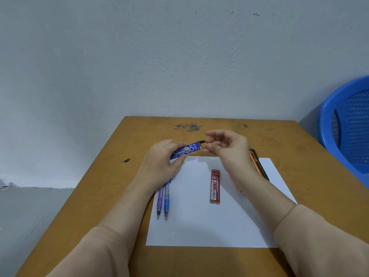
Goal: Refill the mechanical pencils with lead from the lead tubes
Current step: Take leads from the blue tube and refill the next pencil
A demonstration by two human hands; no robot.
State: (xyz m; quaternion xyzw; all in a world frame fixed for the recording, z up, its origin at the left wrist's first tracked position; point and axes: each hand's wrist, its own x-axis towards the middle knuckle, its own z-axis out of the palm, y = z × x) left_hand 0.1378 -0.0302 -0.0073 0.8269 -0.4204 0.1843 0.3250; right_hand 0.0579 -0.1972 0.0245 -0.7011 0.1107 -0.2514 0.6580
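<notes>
While the left hand (159, 162) grasps the blue lead tube (184, 150) above the counter (111, 176), the right hand (229, 150) pinches its black cap (201, 142). The tube looks light, stiff and slick, so a mid-body hold suits it; the leads inside probably snap easily. Forearms partly hide the mechanical pencils (166, 202).

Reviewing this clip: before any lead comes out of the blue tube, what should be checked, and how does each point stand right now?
1. Left hand holds the blue lead tube: ok, fingers curled round it.
2. Right hand at the tube's black cap: ok, fingertips meet it.
3. Cap open: cannot tell.
4. Pencil ready to receive lead: not ok. The purple pencil and blue pencil lie at the edge of the paper, the orange pencil lies behind the right wrist, and none is in hand.
5. Red lead tube clear of the hands: ok, lying on the paper.
</notes>
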